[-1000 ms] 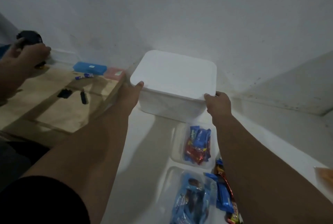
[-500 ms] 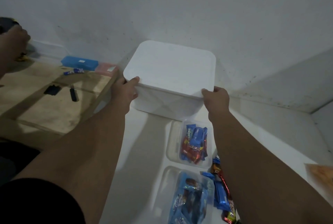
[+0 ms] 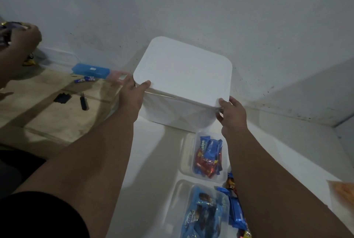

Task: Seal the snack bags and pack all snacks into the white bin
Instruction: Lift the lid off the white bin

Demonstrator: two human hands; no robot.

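Observation:
The white bin (image 3: 178, 111) stands against the wall with its white lid (image 3: 183, 69) on top. My left hand (image 3: 133, 92) grips the lid's near left corner, thumb on top. My right hand (image 3: 230, 112) grips the near right corner the same way. The lid's front edge sits slightly raised off the bin. In front of the bin lies a clear bag of blue and red snacks (image 3: 207, 156). Closer to me lies a second clear bag with blue packets (image 3: 203, 214). Loose snack bars (image 3: 235, 209) lie beside it, partly hidden by my right arm.
A wooden board (image 3: 49, 109) lies on the left with a blue case (image 3: 91, 70), a pen and small dark items. Another person's hand (image 3: 24, 36) holds something at the far left. An orange packet (image 3: 342, 193) shows at the right edge.
Both my hands have curled tighter round the lid's near corners, and its front edge has lifted slightly. The other person's hand at the left has shifted.

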